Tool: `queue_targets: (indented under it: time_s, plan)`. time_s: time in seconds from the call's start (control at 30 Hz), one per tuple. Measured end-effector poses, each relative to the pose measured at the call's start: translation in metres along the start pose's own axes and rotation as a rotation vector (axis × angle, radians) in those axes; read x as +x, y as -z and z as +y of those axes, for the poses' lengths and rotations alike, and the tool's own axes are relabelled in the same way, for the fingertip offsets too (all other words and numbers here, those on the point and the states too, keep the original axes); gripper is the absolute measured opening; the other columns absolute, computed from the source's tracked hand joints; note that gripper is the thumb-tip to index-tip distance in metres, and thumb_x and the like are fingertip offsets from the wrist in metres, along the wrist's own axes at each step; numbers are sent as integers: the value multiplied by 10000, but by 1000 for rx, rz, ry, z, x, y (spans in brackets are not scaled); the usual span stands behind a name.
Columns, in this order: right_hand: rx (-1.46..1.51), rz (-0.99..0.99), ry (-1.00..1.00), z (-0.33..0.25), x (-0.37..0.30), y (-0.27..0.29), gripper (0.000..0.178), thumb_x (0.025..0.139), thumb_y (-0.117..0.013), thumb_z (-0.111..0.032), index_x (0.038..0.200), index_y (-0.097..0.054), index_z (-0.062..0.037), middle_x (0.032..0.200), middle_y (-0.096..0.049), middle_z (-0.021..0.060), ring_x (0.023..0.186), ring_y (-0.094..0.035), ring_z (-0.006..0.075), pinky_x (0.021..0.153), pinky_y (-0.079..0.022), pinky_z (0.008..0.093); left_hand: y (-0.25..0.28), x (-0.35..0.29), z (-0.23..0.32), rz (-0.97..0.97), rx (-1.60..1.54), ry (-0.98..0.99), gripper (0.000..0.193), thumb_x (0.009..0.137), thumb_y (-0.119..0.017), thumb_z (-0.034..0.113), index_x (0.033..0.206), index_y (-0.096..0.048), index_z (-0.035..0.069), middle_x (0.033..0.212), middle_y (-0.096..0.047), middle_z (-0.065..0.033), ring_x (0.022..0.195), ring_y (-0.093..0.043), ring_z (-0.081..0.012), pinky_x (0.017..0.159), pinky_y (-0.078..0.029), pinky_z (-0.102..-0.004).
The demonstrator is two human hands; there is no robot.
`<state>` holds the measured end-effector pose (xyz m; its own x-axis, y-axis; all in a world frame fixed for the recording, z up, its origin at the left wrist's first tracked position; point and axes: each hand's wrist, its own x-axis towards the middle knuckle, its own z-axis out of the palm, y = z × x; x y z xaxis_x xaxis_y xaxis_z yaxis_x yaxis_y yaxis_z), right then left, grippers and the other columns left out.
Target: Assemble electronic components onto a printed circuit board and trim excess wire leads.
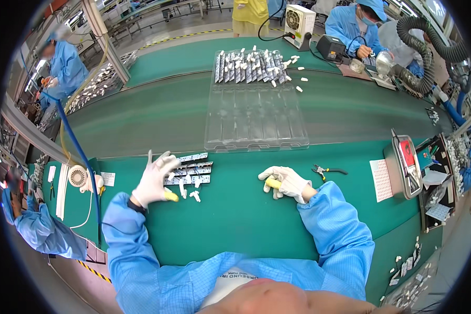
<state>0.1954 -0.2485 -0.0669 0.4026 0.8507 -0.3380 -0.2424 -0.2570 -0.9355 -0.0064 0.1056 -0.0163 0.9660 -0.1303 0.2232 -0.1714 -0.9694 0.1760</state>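
My left hand (156,179), in a white glove with a yellow thumb tip, is open with its fingers spread at the left ends of several narrow circuit board strips (196,171). Whether it touches them I cannot tell. White connectors (195,195) with short leads lie by the strips' near edge. To the right, my right hand (285,183), gloved the same way, hovers low over or rests on the green mat (230,214). Its fingers are loosely bent and apart, with nothing visible in them. Small cutting pliers (328,171) with dark and yellow handles lie just beyond it.
Across the belt (157,115) sits a clear plastic tray (256,123), its far part filled with strips and white connectors. A fan-like box (300,27) stands behind. At right are a metal bin (403,167) and a printed sheet (381,180); at left, a small fan (79,177). Co-workers sit around.
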Motion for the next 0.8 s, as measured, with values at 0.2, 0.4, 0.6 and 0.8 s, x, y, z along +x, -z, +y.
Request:
queue_targets:
  time_s: [0.2,0.4,0.6,0.8]
  plan:
    - [-59,-2,79,0,-2,0,218,882,-564,-109,1090,-579,-46,771,-637,77,477,-550,109,431,-425,227,-29,-14,-41,337,37,393,418,622,-742,205,1026,-642,168,1062,-628,-19,1081,-562,-224,1095,-41,-614]
    - [-65,-36,71,6,4,-1,199,897,-554,-150,1070,-585,-57,752,-645,57,460,-551,102,417,-415,225,-46,23,-194,701,-586,1072,594,841,-551,498,1250,-528,69,1236,-583,-54,1021,-603,-250,1062,-226,-504]
    - [-108,11,43,2,1,5,197,899,-548,-159,1068,-581,-63,749,-646,43,453,-539,96,418,-411,229,-42,146,-163,802,-236,1175,697,832,-570,507,1402,-364,161,1380,-415,-138,1231,-463,-264,1073,-260,-451]
    - [-154,17,82,3,1,6,210,827,-553,-79,1035,-580,-78,727,-646,33,440,-532,103,425,-429,244,-27,219,-95,763,300,800,874,706,-695,562,1417,-305,236,1480,-213,-149,1344,-280,-319,1034,-175,-645]
